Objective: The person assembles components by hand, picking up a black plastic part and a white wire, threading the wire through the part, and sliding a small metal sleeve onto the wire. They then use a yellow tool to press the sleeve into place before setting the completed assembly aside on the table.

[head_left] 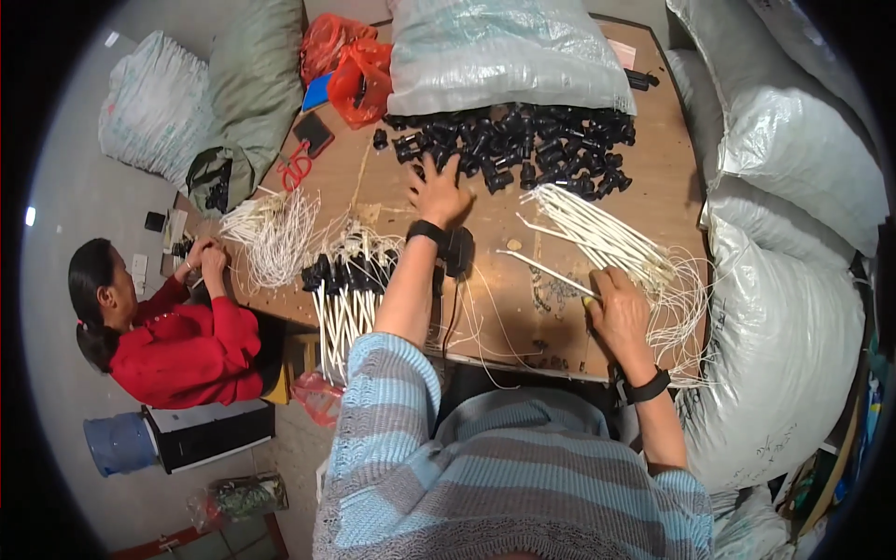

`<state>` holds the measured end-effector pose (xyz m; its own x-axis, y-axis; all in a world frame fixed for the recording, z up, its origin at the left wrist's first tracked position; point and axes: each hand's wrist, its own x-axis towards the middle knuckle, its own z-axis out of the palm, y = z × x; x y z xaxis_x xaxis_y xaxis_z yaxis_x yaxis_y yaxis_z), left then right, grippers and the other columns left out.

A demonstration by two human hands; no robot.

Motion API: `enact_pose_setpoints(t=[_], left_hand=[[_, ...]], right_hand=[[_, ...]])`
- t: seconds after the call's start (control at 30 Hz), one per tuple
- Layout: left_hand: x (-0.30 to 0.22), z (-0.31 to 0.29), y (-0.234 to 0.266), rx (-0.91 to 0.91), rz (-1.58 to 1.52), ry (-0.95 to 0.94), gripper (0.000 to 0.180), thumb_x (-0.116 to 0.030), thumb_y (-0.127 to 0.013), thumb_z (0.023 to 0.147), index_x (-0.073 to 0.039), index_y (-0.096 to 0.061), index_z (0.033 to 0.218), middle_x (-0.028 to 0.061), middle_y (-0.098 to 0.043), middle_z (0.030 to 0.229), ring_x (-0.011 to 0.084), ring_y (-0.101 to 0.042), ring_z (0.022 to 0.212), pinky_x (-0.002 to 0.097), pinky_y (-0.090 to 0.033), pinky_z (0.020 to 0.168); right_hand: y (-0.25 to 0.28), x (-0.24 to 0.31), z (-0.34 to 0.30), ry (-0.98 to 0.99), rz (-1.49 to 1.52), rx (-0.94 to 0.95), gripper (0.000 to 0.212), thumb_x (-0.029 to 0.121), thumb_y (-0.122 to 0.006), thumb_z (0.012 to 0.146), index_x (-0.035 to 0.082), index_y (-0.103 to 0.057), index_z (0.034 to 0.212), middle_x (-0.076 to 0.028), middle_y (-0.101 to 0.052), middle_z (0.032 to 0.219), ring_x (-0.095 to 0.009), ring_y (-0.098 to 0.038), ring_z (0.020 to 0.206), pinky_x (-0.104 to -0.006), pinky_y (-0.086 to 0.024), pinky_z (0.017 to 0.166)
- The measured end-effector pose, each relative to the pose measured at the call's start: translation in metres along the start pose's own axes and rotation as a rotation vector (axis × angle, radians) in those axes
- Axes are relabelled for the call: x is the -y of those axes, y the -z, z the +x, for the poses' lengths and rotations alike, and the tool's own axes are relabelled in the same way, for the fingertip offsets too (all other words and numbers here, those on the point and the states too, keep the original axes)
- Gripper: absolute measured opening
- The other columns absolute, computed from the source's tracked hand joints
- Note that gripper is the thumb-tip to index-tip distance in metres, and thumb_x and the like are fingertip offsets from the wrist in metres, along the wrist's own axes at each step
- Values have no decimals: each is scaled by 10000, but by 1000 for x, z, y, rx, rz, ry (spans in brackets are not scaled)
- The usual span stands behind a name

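My left hand (pixel 439 194) reaches over the near edge of a pile of small black plastic fittings (pixel 523 140), its fingers spread; nothing shows in its grip. Near the table's front edge, my right hand (pixel 619 313) is closed around the lower end of a thin white tube (pixel 546 268), which points up and to the left. A small yellow bit shows by its fingers; what it is I cannot make out. Beyond that hand lies a bundle of white tubes (pixel 597 229) with thin white wires trailing right. Left of my left forearm, tubes fitted with black fittings (pixel 345 273) hang over the table edge.
A big woven sack (pixel 509 56) rests behind the fittings, and bulging sacks (pixel 784 327) line the right side. Red scissors (pixel 297 168) and red bags (pixel 359 79) lie at the back left. A person in red (pixel 187 345) works at the left, near more white wires (pixel 280 233).
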<state>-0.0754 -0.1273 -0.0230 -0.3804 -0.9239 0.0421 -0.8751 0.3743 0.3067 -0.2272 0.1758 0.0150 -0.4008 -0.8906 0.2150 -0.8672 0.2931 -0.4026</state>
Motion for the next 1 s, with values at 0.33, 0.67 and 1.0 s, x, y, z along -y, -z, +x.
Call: enact_pose_setpoints(t=[0.33, 0.67, 1.0], left_hand=[[-13, -73, 9, 133, -311, -493, 693, -54, -669, 680, -194, -524, 1343, 176, -397, 1457, 424, -332, 1335, 467, -335, 1101], [-31, -107, 18, -103, -422, -423, 335, -3, -625, 740, -82, -713, 1054, 153, -624, 1181, 350, -561, 1078, 428, -460, 937], [-21, -132, 2, 54, -612, -210, 428, 107, -547, 736, -81, -650, 1107, 145, -680, 1002, 227, -659, 936, 292, -493, 813]], right_hand=[[-7, -17, 5, 26, -57, 32, 102, 9, -638, 725, 56, -657, 814, -95, -598, 850, -319, -600, 747, -403, -478, 653], [13, -12, -3, 45, 131, -32, 124, 72, -617, 776, 44, -584, 892, -164, -581, 773, -367, -584, 665, -434, -455, 586], [12, -23, -28, -82, 448, 129, 270, 77, -628, 812, 69, -654, 1081, -181, -641, 805, -335, -628, 697, -370, -485, 634]])
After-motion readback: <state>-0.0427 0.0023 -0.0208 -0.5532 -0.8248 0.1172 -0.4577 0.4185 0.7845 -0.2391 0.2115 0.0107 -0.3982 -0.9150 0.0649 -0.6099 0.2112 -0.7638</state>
